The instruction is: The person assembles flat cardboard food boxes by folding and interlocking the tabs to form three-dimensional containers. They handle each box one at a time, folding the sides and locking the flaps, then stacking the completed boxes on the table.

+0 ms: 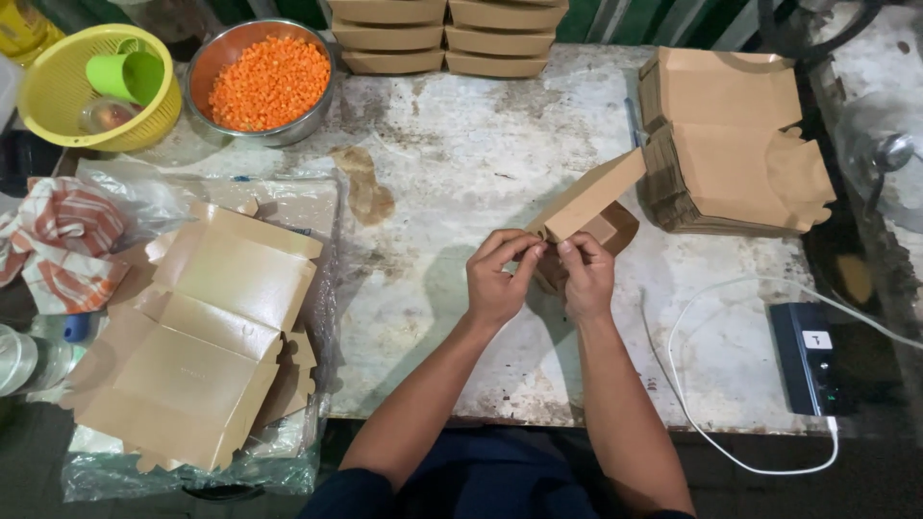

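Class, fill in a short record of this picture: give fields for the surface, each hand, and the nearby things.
Surface: worn whitish worktop
Left hand: pinching the half-folded brown cardboard box
Right hand: gripping the same box beside it
Right of hands: stack of flat brown box blanks
Left of hands: opened brown boxes on a plastic sheet
Far edge: steel bowl of orange grains; yellow basket holding a green cup

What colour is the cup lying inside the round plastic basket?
The plastic cup is bright green, in a yellow basket; head view shows it.
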